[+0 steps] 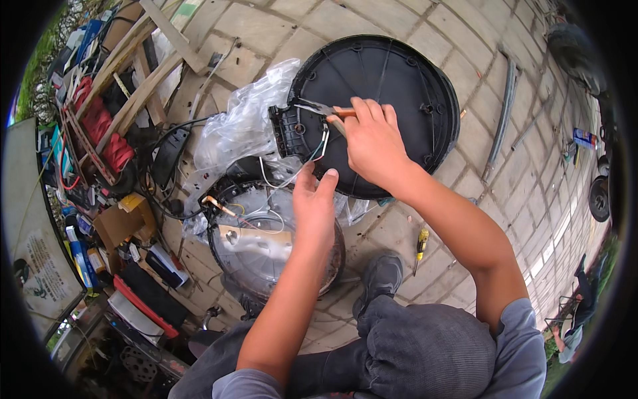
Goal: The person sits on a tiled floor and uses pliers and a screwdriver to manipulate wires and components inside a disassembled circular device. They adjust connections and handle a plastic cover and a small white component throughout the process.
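Observation:
My right hand (373, 143) is closed around pliers (325, 110) with orange handles. Their metal jaws reach over the ribbed edge of a round black plastic cover (379, 80), whose inner side faces up. Thin white and dark wires (324, 141) run from below the jaws to my left hand (315, 203), which pinches them between its fingertips. Whether the jaws grip a wire is too small to tell. Below my left hand lies a round base (242, 266) with a see-through surface, a whitish part and loose wires. A crumpled clear plastic bag (242, 123) lies left of the cover.
A yellow screwdriver (421, 245) lies on the paving (478, 279) by my shoe (380, 279). Grey tubing (503, 113) lies farther right. On the left are piled wooden slats (136, 73), red cloth (100, 126), a cardboard box (123, 223) and a black cable (156, 149).

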Demonstrator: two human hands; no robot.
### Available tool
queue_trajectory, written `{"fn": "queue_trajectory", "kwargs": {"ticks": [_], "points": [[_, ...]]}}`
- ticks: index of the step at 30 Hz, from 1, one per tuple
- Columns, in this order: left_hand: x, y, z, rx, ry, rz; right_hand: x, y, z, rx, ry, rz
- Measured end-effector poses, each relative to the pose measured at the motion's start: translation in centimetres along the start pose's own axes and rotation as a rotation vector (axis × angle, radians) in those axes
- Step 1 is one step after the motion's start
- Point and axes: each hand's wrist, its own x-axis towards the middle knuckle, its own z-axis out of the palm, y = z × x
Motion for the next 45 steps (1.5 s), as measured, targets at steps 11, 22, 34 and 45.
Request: {"fn": "queue_trajectory", "kwargs": {"ticks": [11, 22, 34, 45], "points": [[13.1, 3.5, -2.9, 0.824, 0.070, 0.779, 4.7, 5.0, 0.8, -0.407, 0.194, -0.343], [17.1, 5.3, -2.7, 1.019, -0.101, 0.612, 11.1, 9.2, 2.5, -0.554, 0.232, -0.688], [17.9, 4.7, -3.1, 0.815, -0.100, 0.647, 14.8, 9.2, 1.6, -0.445, -0.035, -0.832], [17.5, 5.0, -2.9, 0.907, -0.087, 0.601, 16.3, 6.2, -3.5, 0.589, -0.631, 0.335]]}}
